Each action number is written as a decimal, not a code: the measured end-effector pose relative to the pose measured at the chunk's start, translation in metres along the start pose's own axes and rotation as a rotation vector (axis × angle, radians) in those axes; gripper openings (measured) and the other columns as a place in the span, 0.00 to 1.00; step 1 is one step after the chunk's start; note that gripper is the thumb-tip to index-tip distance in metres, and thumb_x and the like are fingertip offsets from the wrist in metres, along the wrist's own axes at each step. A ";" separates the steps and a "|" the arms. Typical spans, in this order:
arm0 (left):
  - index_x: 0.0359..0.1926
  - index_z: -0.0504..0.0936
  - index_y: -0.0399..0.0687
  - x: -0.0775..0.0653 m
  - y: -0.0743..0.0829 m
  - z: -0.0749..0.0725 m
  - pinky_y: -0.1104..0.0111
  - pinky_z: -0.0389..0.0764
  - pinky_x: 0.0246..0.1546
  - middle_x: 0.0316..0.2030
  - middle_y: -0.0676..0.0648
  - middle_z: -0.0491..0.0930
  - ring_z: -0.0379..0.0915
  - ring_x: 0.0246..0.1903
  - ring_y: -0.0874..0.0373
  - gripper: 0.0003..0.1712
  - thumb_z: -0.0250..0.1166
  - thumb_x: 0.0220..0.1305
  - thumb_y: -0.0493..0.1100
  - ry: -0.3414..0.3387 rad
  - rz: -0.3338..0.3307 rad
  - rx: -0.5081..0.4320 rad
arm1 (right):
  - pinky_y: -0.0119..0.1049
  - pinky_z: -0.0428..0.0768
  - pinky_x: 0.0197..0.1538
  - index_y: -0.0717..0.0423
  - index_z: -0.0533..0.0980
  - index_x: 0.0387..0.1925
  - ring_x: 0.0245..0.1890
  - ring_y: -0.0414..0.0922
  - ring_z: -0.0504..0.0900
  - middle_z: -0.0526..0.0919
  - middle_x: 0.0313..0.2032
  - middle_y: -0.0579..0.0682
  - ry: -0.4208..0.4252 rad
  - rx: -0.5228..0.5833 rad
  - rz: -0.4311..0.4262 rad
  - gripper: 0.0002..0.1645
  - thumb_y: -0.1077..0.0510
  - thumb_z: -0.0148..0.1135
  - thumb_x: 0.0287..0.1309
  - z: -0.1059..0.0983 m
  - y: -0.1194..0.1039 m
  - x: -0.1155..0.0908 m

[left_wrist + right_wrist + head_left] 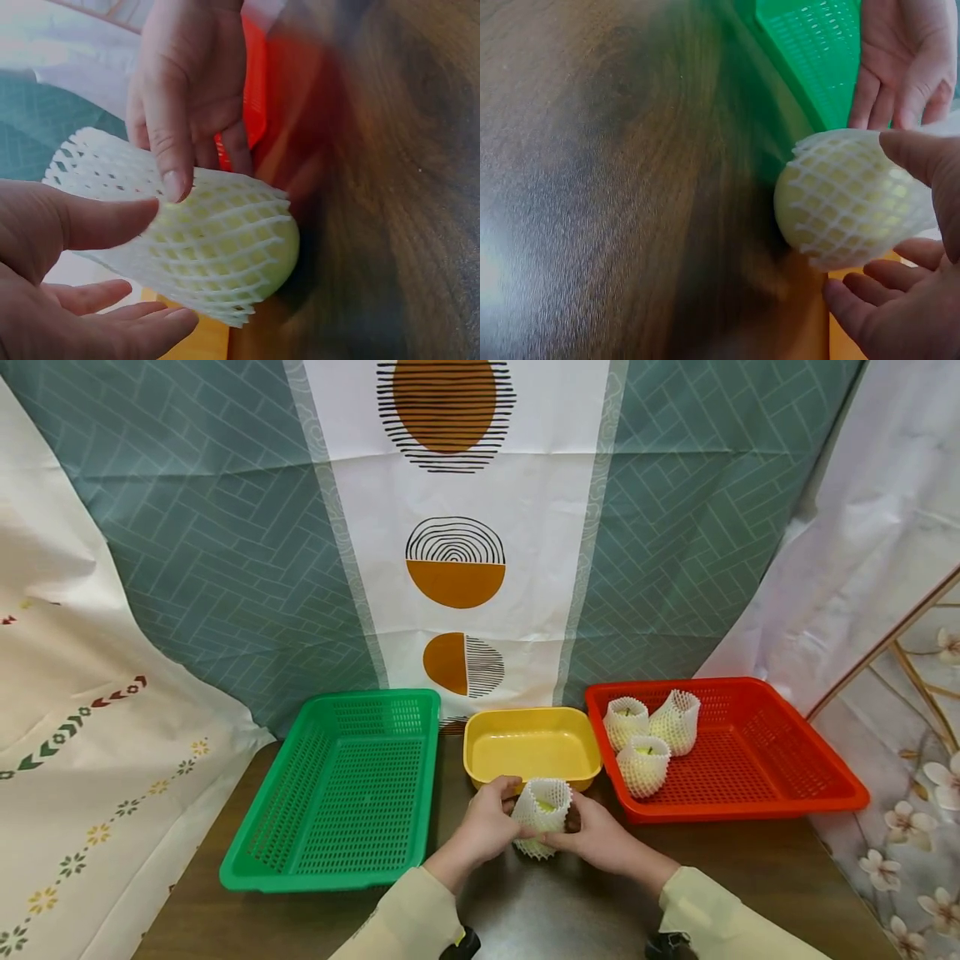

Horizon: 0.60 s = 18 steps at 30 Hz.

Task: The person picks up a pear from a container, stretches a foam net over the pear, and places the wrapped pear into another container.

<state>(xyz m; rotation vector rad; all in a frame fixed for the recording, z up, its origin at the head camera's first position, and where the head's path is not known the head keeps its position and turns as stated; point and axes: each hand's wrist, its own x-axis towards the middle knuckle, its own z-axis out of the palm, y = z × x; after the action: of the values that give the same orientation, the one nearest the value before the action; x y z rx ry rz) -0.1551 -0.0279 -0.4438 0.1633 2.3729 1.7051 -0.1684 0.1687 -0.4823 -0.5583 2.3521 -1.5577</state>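
A pale yellow-green round fruit (785,204) in a white foam net sleeve (542,827) stands on the table between my two hands. The sleeve's upper end rises past the fruit, whose bare base shows below the mesh. My left hand (486,821) holds the sleeve from the left, thumb on the near side and fingers round the other side. From the right, my right hand (600,835) holds it likewise, its thumb (174,169) lying on the mesh. In the head view the thumbs nearly meet in front, and most of the fingers are hidden behind the sleeve.
Just behind the hands is a yellow tray (532,720). A green basket (431,777) stands left. The red basket (750,814) at right holds three netted fruits (643,768) at its left end. Patterned cloth (480,493) hangs behind the brown wooden table (555,910).
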 end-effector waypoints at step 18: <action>0.43 0.82 0.42 0.006 -0.012 0.007 0.70 0.75 0.33 0.36 0.49 0.83 0.73 0.34 0.57 0.32 0.68 0.29 0.21 0.001 0.085 0.106 | 0.42 0.78 0.53 0.46 0.73 0.50 0.46 0.40 0.79 0.81 0.46 0.43 -0.004 -0.130 0.052 0.38 0.45 0.78 0.34 0.002 -0.002 0.010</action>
<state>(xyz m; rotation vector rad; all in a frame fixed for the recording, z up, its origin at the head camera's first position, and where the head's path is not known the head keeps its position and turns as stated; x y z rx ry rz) -0.1591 -0.0245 -0.4582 0.2845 2.4921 1.6160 -0.1758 0.1621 -0.4817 -0.5237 2.4578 -1.3875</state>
